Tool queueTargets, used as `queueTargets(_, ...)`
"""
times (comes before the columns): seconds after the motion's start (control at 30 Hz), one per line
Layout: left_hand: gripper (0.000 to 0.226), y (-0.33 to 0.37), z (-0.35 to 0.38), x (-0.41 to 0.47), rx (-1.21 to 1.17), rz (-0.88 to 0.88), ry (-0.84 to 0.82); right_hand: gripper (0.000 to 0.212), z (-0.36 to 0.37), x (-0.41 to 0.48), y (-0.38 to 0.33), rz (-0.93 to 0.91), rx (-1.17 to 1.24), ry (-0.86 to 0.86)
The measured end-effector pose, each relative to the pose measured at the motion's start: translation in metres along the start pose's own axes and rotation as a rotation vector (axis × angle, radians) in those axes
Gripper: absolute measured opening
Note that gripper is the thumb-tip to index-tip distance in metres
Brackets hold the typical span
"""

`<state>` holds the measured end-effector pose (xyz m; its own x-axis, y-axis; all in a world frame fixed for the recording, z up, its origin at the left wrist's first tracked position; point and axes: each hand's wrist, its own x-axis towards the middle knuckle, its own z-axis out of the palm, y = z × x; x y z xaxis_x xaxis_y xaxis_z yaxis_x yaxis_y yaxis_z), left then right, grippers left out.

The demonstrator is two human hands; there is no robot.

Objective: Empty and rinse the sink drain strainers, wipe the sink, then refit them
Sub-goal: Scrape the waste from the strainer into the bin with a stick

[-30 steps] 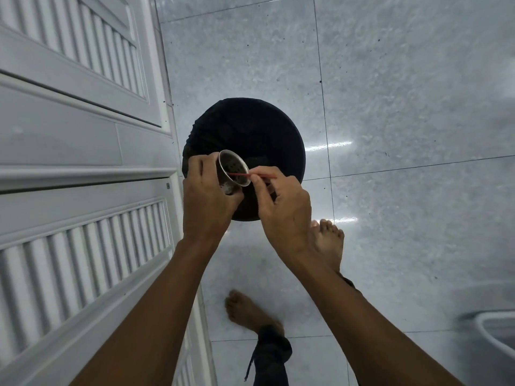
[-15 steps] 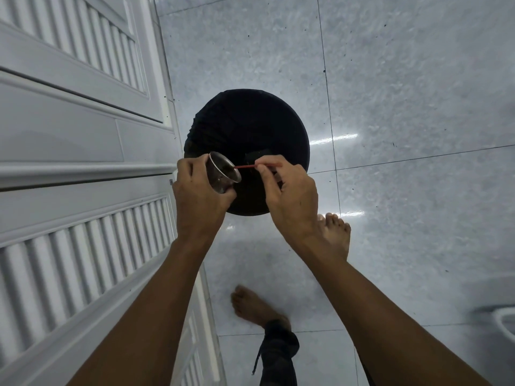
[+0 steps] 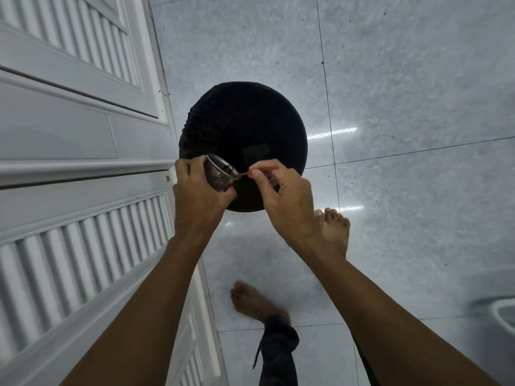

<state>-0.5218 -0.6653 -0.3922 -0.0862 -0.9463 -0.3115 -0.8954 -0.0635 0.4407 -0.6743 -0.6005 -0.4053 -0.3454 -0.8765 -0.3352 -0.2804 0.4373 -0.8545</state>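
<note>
View from a camera on a person's head, looking straight down past two bare forearms to a glossy grey tiled floor (image 3: 404,93). A round bin lined with a black bag (image 3: 245,121) stands on the floor, just beside white slatted cabinet doors (image 3: 69,140) that fill the left side of the view. Both hands are held above the near edge of the bin. The left hand (image 3: 199,196) grips a small metal cup-shaped sink strainer (image 3: 218,176), with its fingers curled over the top and the thumb wrapped underneath. The strainer is tipped on its side so that its open mouth faces right, towards the other hand, and dark specks show on its inner wall. It is held over the near left part of the bin opening. The right hand (image 3: 287,199) pinches a thin red stick (image 3: 245,173) between thumb and forefinger, with the other fingers loosely curled. The stick lies roughly level and its far end reaches the rim of the strainer's mouth; whether the tip goes inside cannot be made out. The two hands are close together but do not touch. Below them, a bare right foot (image 3: 333,232) stands on the tiles just beside the bin, partly hidden by the right wrist. A bare left foot (image 3: 252,300) stands nearer the camera, with a dark trouser leg (image 3: 278,349) above it. The curved edge of a white object (image 3: 504,316) shows at the right border; what it is cannot be made out.
</note>
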Motion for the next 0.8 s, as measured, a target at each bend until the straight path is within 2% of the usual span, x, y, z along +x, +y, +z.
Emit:
queueTargets(0.13, 0.074, 0.01, 0.006, 0.0, -0.038, -0.003, -0.004, 0.022, 0.008, 0.004, 0.007, 0.033, -0.07, 0.084)
queueTargets(0.23, 0.073, 0.007, 0.005, 0.007, -0.01, -0.034, 0.0, 0.022, -0.001, 0.016, 0.015, 0.082, 0.014, 0.138)
queueTargets(0.4, 0.077, 0.01, 0.013, 0.008, 0.028, 0.054, -0.052, 0.02, 0.001, 0.006, 0.016, 0.035, 0.049, -0.029)
queueTargets(0.57, 0.078, 0.008, 0.014, 0.008, 0.004, -0.002, -0.068, 0.02, -0.005, 0.018, 0.024, 0.154, 0.062, 0.131)
queueTargets(0.7, 0.079, 0.004, 0.013, 0.012, -0.018, -0.016, -0.099, 0.018, -0.01, 0.018, 0.016, 0.096, 0.169, -0.017)
queueTargets(0.8, 0.079, 0.007, 0.017, 0.009, -0.029, -0.003, -0.125, 0.018, -0.001, 0.016, 0.019, 0.074, 0.057, -0.022)
